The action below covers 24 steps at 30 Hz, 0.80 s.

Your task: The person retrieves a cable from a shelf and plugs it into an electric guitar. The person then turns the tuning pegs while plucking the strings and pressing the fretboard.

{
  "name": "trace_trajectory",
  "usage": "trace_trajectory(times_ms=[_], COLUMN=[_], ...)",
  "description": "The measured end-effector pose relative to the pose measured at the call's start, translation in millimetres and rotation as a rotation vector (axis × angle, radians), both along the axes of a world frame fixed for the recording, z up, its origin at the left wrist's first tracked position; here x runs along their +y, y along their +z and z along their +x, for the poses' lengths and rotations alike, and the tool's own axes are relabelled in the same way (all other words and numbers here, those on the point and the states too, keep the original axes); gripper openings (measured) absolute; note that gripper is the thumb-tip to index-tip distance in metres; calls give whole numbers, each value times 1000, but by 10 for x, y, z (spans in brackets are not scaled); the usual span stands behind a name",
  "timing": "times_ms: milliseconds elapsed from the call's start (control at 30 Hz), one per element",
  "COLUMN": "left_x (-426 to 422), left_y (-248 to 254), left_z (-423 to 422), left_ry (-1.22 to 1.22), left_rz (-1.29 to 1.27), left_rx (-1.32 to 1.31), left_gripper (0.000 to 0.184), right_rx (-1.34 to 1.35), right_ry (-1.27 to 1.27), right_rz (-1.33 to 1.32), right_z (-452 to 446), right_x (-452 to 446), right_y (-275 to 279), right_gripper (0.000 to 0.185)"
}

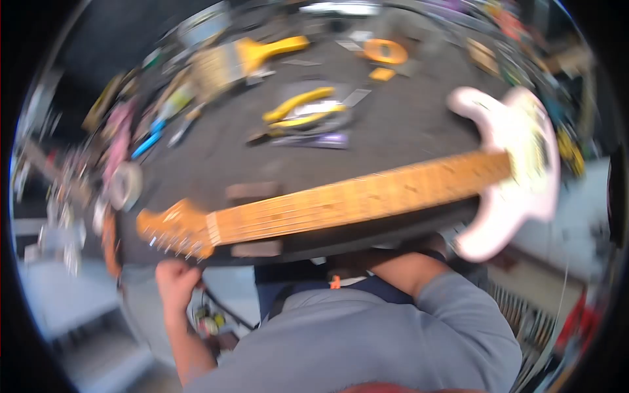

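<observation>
An electric guitar (367,200) lies face up across the bench, its pale pink body at the right and its maple neck running left to the headstock. My left hand (177,281) is closed just below the headstock, close to the tuning pegs (173,245). Blur hides whether its fingers grip a peg or something else. My right forearm (406,272) reaches inward along the bench's front edge, under the neck. The right hand lies in shadow there and its fingers cannot be made out. A dark brown block (252,191) supports the neck near the headstock.
Beyond the neck lie yellow-handled pliers (304,108) on a packet. Farther back are a wide brush with a yellow handle (278,47) and an orange ring-shaped item (385,51). A tape roll (126,185) and blurred tools crowd the left side.
</observation>
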<state>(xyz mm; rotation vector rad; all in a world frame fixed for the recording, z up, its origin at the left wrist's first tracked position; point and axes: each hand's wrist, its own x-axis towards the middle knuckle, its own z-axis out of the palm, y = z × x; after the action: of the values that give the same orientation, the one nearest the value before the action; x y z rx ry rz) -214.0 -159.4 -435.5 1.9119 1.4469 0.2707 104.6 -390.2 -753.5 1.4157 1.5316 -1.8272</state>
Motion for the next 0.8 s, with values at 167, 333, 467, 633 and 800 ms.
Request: trace_trajectory(times_ms=[167, 333, 467, 633, 800], left_x=[-229, -918, -1039, -998, -924], left_y=[297, 3, -9, 70, -251], left_z=[140, 1010, 1270, 1522, 1700], left_ry=[-273, -185, -138, -166, -28], left_rz=[-392, 87, 527, 677, 681], left_rx=[-183, -435, -264, -7, -86], left_gripper=[16, 46, 57, 65, 67], right_rx=[-134, 219, 322, -701, -778], right_ry=[-282, -513, -1147, -362, -239], right_rz=[286, 452, 832, 1613, 1277], right_z=[283, 824, 1284, 1835, 2208], right_x=[-242, -858, -1272, -705, -181], right_y=[605, 2765, 4141, 4326, 4008], right_gripper=[62, 45, 20, 65, 75])
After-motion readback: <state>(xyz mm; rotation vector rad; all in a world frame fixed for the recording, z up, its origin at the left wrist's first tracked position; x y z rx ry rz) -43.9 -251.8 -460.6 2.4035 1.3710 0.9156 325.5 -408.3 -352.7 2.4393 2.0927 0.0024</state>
